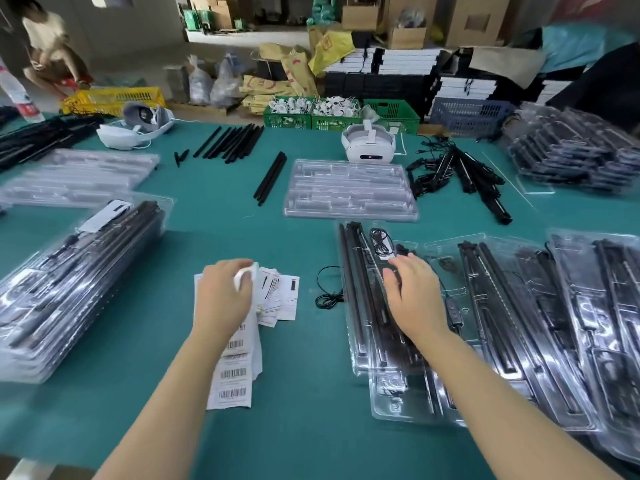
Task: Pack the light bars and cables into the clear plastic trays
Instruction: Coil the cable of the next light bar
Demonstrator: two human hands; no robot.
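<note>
A: What crowds the green surface [304, 427] around the hands?

B: Two white headsets [369, 144] at the far side, loose black bars [228, 142] between them, a tangle of bars and cables [457, 178] to the right, and stacks of clear trays on both flanks. Beyond the edge stand green crates [346, 116] of small white parts, a yellow crate [114, 98] and a blue one [467, 116], with cardboard boxes behind. A person crouches far left.

A: Any writing to read?

B: Only barcodes on the label strip [233, 375] and dark print on the paper slips [280, 296]; the text is too small to make out.

A: And the trays?

B: An empty tray [349, 192] lies in the middle. The nearest tray [363, 341] on the right holds light bars [356, 292] along its left channels and a coiled cable [381, 242] at its top; another cable [329, 289] loops out over its left edge onto the surface. Filled trays [536, 323] overlap to its right, and a filled stack [69, 289] sits at left with a white label on top.

A: The hands?

B: The left hand [225, 299] has its grip curled on a white slip [246, 276] over the labels. The right hand [415, 296] rests on the nearest tray's contents, its grip spread.
</note>
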